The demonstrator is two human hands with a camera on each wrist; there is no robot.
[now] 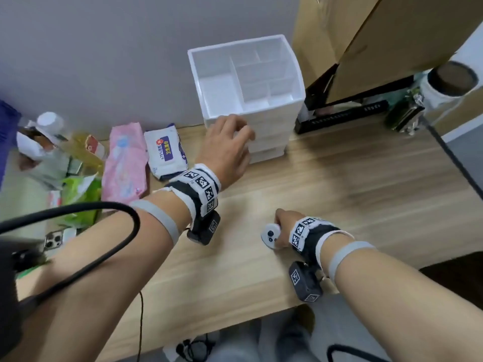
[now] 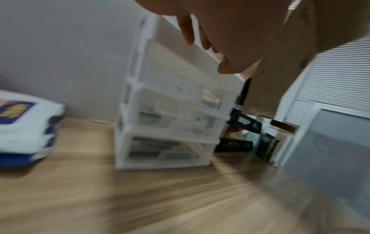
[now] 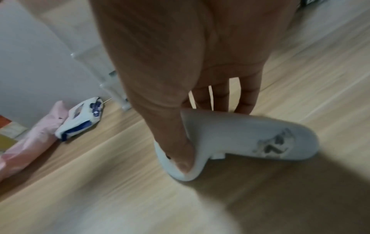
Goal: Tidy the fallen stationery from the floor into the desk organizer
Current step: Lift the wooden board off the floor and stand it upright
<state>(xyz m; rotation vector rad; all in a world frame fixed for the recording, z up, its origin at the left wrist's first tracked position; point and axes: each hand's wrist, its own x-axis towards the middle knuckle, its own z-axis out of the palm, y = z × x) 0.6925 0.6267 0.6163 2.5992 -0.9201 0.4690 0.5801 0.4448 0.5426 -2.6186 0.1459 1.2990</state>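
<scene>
A white desk organizer with open top compartments and clear drawers stands on the wooden desk against the wall. My left hand hovers at its upper front, fingers loosely curled and holding nothing; the left wrist view is blurred, with the fingers in front of the top drawer. Nearer the desk's front edge, my right hand grips a white controller, thumb curled over its head. No loose stationery shows in any view.
Left of the organizer lie a white-and-blue wipes pack, a pink pack, a green pack, a bottle and a phone. A cardboard box and black stand sit right. A black cable crosses my left forearm.
</scene>
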